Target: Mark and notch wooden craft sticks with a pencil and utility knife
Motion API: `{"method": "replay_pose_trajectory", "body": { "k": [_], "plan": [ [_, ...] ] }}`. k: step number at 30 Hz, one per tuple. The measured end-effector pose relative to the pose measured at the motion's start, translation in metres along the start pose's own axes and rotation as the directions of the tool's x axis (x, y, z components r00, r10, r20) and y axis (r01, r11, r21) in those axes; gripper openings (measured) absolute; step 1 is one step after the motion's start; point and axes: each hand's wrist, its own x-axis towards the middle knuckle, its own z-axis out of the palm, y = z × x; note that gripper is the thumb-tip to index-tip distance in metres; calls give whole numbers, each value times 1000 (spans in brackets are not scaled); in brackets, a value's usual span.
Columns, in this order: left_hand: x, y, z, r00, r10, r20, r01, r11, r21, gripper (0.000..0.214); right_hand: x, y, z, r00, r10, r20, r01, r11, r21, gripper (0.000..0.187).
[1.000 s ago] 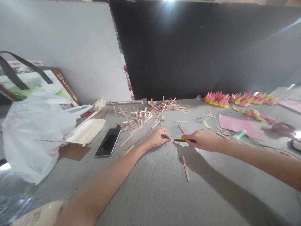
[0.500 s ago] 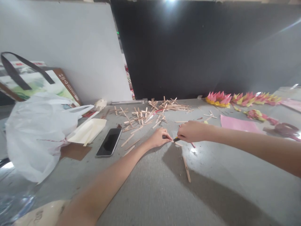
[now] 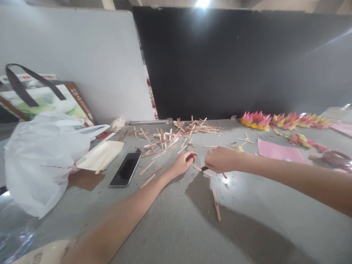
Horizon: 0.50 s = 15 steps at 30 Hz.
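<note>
My right hand [image 3: 218, 159] is closed around a utility knife [image 3: 204, 168], of which only a dark tip with a touch of yellow shows below the fingers. That tip rests on a wooden craft stick [image 3: 202, 171] lying flat on the grey table. Just left of the stick, my left hand [image 3: 184, 162] is raised a little, its fingers loosely curled and apart with nothing visible in them. Nearer to me lies another craft stick [image 3: 216, 205] with a dark mark near its middle. Beyond my hands is a heap of craft sticks [image 3: 205, 128], some joined into crosses.
A phone [image 3: 125, 169], a pale paper tray [image 3: 100, 156] and a white plastic bag [image 3: 46, 161] are on the left. Pink and yellow folded-paper pieces [image 3: 255, 120], a pink sheet [image 3: 279, 149] and a roll of tape [image 3: 337, 158] lie right. A black panel [image 3: 233, 62] stands behind.
My left hand has let go of the craft stick's end and drawn back slightly left. My right hand stays at the stick with the knife. The view has tilted slightly up.
</note>
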Motion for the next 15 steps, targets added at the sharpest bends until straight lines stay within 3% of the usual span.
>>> {"method": "replay_pose_trajectory", "body": {
  "k": [4,8,10,12,14,15],
  "plan": [
    [2,-1,1,989,-57,-134,56,998,-10,33,-6,11,12,997,35,-76,-26,994,109,31],
    [2,-10,-5,896,-170,-411,166,985,-46,23,-12,29,33,979,100,-177,-17,907,420,38],
    [3,-15,-11,835,-193,-516,199,979,-43,19,-11,34,47,933,235,-273,-44,827,560,40],
    [5,-17,-16,785,-206,-584,223,974,-43,18,-9,35,64,840,393,-375,-26,719,695,41],
    [11,-15,-16,778,-205,-593,223,974,-44,18,-5,32,83,765,517,-384,40,557,830,38],
    [15,-13,-14,788,-203,-582,217,975,-47,21,-2,29,93,758,532,-376,93,483,871,42]
  ]
}}
